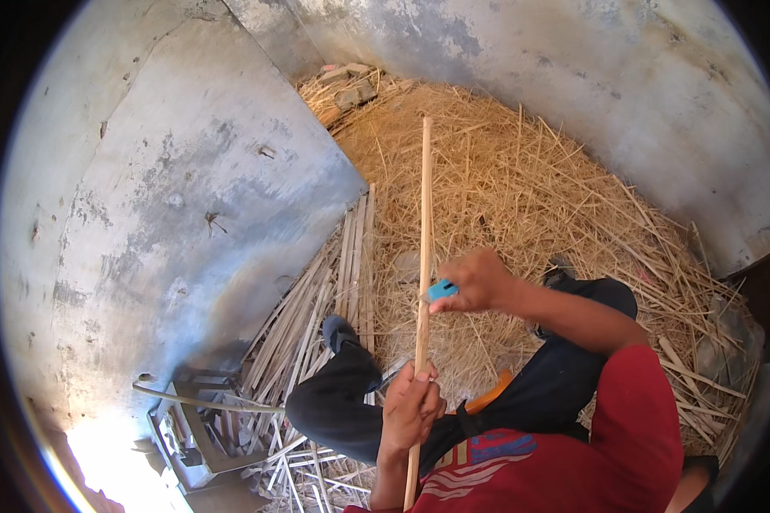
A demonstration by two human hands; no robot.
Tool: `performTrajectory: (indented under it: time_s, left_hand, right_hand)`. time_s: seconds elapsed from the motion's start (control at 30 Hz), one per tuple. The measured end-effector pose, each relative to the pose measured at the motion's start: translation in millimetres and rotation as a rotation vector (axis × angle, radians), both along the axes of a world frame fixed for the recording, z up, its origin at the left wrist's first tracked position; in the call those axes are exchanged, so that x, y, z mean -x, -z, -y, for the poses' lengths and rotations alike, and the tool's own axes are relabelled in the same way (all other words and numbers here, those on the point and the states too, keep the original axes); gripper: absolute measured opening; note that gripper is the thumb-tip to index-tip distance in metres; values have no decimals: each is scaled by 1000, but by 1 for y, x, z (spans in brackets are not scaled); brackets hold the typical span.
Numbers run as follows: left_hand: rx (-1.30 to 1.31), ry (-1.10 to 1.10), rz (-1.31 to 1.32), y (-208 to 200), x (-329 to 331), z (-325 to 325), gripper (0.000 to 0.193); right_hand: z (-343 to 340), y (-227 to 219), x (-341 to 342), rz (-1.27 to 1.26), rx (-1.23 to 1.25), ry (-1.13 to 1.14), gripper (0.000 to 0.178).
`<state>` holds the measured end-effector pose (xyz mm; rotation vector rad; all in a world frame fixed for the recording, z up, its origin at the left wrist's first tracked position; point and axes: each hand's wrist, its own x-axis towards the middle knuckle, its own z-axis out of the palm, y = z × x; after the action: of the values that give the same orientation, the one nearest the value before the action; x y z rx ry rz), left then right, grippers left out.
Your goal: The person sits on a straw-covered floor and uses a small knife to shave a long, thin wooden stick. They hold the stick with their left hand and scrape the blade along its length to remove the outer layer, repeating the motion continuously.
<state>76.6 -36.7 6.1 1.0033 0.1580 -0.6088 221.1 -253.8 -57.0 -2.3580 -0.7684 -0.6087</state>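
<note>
the left hand (411,409) grips a long pale stick (423,256) upright before the person; the right hand (479,280) closes on a blue-handled tool (441,291), its blade hidden. the stick's lower end is cut off behind the red shirt (573,462).

One stick (424,222) (long), one knife (441,291)

A long, thin, pale bamboo stick (423,256) stands nearly upright in the view, its far end over the straw, its lower part gripped in a fist; a small knife with a blue handle (441,291) presses against its right side at mid-length.
</note>
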Motion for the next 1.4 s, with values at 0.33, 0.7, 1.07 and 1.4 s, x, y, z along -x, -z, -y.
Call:
performTrajectory:
  time_s: [0.33,0.7,1.07,1.4]
  left_hand:
    - [-39,64,4,2,16,6,14]
    - [28,-34,95,-16,-6,-8,24]
    - [-1,-6,88,2,-5,-1,25]
    - [16,84,45,11,-1,1,20]
  right_hand:
    - [35,15,-53,-341,154,231,71]
    - [20,14,-21,-345,-171,147,62]
    - [11,-3,-16,-76,-32,166,63]
    - [38,7,-44,41,20,183,68]
